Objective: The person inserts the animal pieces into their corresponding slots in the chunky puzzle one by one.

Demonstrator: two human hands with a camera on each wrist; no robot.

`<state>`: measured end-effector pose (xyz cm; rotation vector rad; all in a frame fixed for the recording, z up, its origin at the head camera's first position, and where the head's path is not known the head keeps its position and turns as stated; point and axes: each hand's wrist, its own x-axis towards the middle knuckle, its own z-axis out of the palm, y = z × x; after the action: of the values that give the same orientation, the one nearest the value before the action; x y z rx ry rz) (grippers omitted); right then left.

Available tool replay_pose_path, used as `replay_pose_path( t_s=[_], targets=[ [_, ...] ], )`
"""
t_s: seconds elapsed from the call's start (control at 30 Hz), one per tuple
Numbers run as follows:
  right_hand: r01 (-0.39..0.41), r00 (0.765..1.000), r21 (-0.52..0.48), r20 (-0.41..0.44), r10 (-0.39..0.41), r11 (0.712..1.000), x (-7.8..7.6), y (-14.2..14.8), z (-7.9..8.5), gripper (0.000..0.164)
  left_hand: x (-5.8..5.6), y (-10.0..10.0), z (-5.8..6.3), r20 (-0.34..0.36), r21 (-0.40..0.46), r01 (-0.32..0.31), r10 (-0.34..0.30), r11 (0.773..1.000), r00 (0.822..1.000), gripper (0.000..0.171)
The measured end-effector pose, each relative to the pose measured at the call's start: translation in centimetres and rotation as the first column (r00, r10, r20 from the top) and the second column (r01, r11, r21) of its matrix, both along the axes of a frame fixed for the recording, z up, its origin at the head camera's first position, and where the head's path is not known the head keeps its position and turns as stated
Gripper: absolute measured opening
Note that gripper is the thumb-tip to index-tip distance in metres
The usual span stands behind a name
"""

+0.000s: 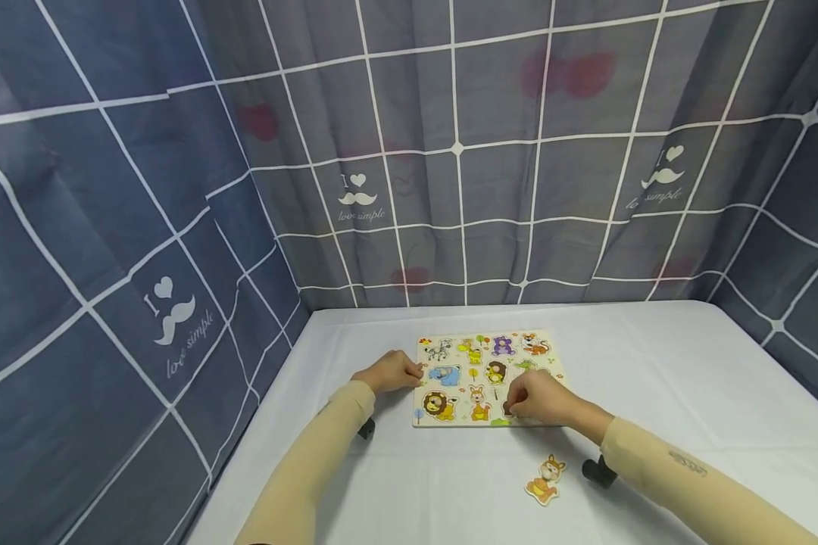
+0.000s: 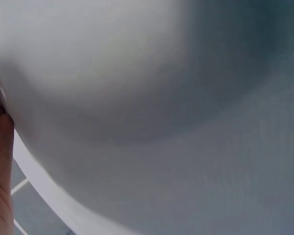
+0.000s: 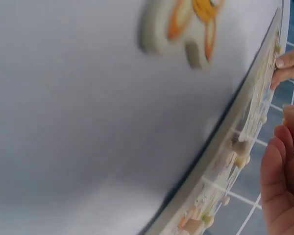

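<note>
A flat wooden animal puzzle board (image 1: 436, 421) with small knobs on its animals lies on the white table. At its left edge, my left hand (image 1: 390, 372) rests its fingers. Over the board's lower right is my right hand (image 1: 541, 397), its thumb and forefinger close together above a dark brown animal (image 1: 507, 409) that the hand partly covers. Whether a knob is between those fingertips, I cannot tell. In the right wrist view, the fingers (image 3: 277, 161) appear just above the line of knobs. A loose kangaroo piece (image 1: 545, 479) lies face up below the board.
The white-covered table (image 1: 450, 484) meets a dark grid-patterned curtain (image 1: 491, 189) at the back and sides. Black wrist cameras sit under both forearms, the right one (image 1: 598, 471) close to the kangaroo piece. Lion, elephant, zebra and other animals fill the board.
</note>
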<state>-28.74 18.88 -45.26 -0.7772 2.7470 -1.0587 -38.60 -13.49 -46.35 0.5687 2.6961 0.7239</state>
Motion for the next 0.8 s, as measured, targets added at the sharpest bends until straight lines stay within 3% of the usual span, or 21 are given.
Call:
replay_pose_path(
  t_s=[0.3,0.8],
  targets=[
    [-0.041,0.999,-0.023,-0.011,0.041,0.999,2.4,0.5,-1.3,0.011,-0.2,0.0,-0.2,-0.004,-0.003,0.018,-0.018,1.000,1.000,0.025],
    [-0.080,0.990,-0.044,0.114,0.084,0.996,5.6,1.2,-1.4,0.016,0.1,0.1,0.0,-0.002,-0.012,0.014,-0.014,1.000,1.000,0.025]
  ],
)
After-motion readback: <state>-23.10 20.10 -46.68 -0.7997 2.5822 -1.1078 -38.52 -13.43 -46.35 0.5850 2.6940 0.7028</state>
